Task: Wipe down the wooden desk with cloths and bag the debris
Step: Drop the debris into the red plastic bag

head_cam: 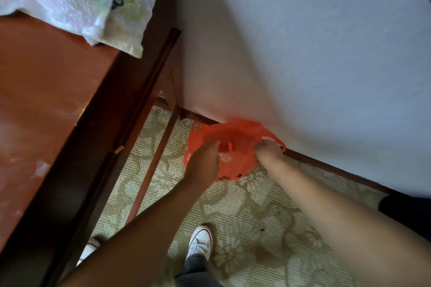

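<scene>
An orange plastic bag (pixel 233 137) stands open on the carpet against the wall, right of the wooden desk (pixel 46 91). My right hand (pixel 268 150) grips the bag's right rim beside a handle loop. My left hand (pixel 206 161) is at the bag's left rim with curled fingers holding a small crumpled clear scrap (pixel 225 157) over the opening. Dark bits of debris lie at the bag's lower edge. Dusty smears and a small scrap (pixel 42 168) show on the desk top.
A pale green and white cloth in clear plastic (pixel 77 0) lies on the desk's far end. The white wall (pixel 303 53) with a dark baseboard runs behind the bag. My white sneakers (pixel 200 242) stand on the patterned carpet (pixel 245 212). A desk leg (pixel 154 163) stands left of the bag.
</scene>
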